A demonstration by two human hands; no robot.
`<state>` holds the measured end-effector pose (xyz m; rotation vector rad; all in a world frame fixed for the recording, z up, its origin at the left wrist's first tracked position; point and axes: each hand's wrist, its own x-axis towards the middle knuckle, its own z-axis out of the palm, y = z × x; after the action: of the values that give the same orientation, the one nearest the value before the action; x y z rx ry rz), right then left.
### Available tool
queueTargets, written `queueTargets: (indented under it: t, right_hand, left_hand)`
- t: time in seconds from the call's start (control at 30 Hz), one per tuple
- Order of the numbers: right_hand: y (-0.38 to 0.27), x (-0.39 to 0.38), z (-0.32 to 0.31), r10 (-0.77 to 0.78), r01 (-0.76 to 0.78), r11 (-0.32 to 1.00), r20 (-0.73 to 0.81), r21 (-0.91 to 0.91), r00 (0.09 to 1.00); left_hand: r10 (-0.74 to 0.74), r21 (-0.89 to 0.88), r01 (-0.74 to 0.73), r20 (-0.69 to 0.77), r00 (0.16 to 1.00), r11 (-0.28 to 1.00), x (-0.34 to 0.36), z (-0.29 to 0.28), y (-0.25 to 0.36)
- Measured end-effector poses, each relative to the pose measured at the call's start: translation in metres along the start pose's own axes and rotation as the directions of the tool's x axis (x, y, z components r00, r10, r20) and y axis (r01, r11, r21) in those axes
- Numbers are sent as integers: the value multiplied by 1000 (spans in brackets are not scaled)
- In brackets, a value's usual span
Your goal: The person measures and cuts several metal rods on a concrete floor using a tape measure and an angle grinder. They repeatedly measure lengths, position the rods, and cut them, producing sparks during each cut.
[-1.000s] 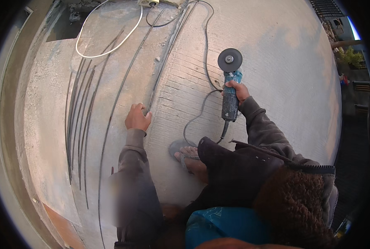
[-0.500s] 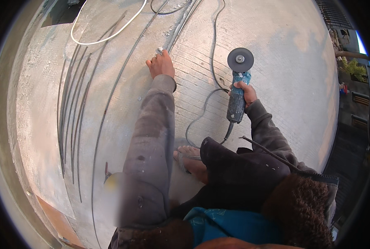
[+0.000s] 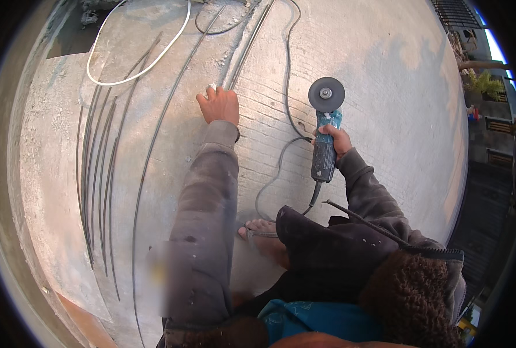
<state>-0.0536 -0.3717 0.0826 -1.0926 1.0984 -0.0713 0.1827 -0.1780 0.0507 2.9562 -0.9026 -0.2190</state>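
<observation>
Hands: left hand reaches far out, fingers curled down on the floor beside the near end of a rod, with a small white lump, perhaps chalk, at the fingertips; whether it pinches that lump I cannot tell. Right hand is wrapped tight around the body of the grinder.
Grinder: blue body, grey disc pointing far, held just above or on the floor to the right of the left hand; whether the disc spins I cannot tell. Its black cable loops near, then runs far along the floor.
Rods: one pair of thin steel rods runs from the left hand toward the far edge; a long single rod curves past the left sleeve; a bundle lies well left.
Floor: grey concrete, grooved lines under the hands.
Other: white hose looped far left; bare foot near, under the dark jacket.
Step in hand: by my reading, marking or steadying the rod at the left hand, grinder waiting.
Next move calls for: likely bringing the disc left to the rod by the fingers, keeping the fingers and cable well clear of the disc.
</observation>
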Motion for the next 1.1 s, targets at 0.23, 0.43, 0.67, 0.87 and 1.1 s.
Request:
queueTargets:
  t: [0.23,0.43,0.67,0.87,1.1]
  right_hand:
    - [1,2,-2,22,-21,999,11,-25,1000]
    - [3,-2,-5,63,-62,998,37,-25,997]
    - [1,1,-4,21,-21,999,3,-26,1000]
    - [-2,-3,3,-12,13,999,25,-30,1000]
    - [-5,2,-3,-40,41,999,15,-19,999]
  left_hand:
    - [-59,99,60,-12,998,993,-1,13,30]
    - [-175,-195,144,-152,973,970,-1,29,29]
    - [-47,-99,36,-116,992,994,4,17,12]
    - [-82,-231,38,-185,979,972,7,37,13]
    - [-96,-437,36,-117,988,899,11,32,3]
